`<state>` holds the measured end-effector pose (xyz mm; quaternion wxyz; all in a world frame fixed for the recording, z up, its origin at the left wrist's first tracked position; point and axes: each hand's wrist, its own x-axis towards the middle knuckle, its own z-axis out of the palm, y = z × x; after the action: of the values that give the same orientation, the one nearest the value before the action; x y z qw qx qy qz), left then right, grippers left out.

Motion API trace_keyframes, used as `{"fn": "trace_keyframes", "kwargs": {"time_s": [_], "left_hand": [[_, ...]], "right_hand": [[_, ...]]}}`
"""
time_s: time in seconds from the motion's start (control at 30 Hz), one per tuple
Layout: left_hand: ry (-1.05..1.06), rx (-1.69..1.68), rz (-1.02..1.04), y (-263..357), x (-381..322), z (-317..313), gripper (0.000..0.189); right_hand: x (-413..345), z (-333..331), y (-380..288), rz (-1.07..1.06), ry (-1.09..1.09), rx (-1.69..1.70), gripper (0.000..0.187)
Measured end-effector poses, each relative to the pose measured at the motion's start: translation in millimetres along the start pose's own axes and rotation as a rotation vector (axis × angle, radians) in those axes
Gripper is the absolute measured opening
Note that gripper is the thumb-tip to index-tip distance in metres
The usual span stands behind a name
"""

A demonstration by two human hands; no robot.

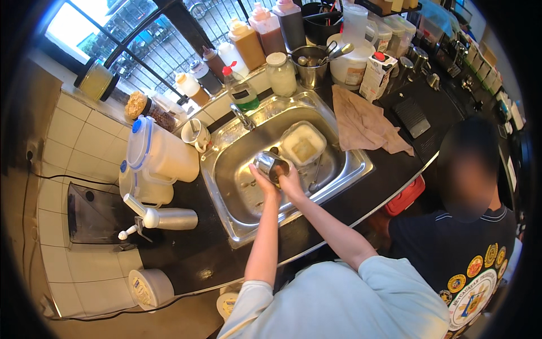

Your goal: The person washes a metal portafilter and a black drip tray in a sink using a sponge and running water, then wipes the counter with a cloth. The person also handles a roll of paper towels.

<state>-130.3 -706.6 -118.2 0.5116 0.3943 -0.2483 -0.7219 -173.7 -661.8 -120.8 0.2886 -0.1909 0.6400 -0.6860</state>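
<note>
A shiny metal cup [266,162] is tilted over the sink basin, its mouth turned towards the right. My left hand [266,183] grips the cup from below and the left side. At the cup's mouth is my right hand [291,181], its fingers reaching inside; whether they hold anything is hidden. Behind the hands, a square clear plastic tub [303,143] with cloudy, foamy liquid sits in the stainless steel sink [230,186]. A spoon-like utensil [315,176] lies on the basin floor. The faucet [243,117] curves over the back rim.
Left of the sink stand lidded pitchers [163,148], a mug [196,133] and a whipped cream dispenser [169,218]. Behind it are a dish soap bottle [242,91], a glass jar [281,75] and several sauce bottles. A brown cloth [360,120] lies right. A person [457,245] is close at right.
</note>
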Motion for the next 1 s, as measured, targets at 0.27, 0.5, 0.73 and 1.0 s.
{"fn": "trace_keyframes", "kwargs": {"time_s": [0.27,0.5,0.73,1.0], "left_hand": [[-0.245,0.169,-0.491,40.0,29.2,-32.2,0.048],[-0.084,0.379,-0.270,66.9,16.2,-54.2,0.045],[-0.310,0.547,0.013,79.5,-0.5,-53.3,0.064],[-0.584,0.984,0.438,86.1,-6.0,-60.1,0.085]], "right_hand": [[5.4,-34.3,-36.7,-0.738,-0.449,-0.682,0.064],[-17.1,-24.3,-56.3,-0.490,-0.345,-0.327,0.065],[28.5,29.6,-26.3,-0.242,-0.180,-0.290,0.055],[50.8,35.5,8.7,0.471,-0.341,0.122,0.050]]}}
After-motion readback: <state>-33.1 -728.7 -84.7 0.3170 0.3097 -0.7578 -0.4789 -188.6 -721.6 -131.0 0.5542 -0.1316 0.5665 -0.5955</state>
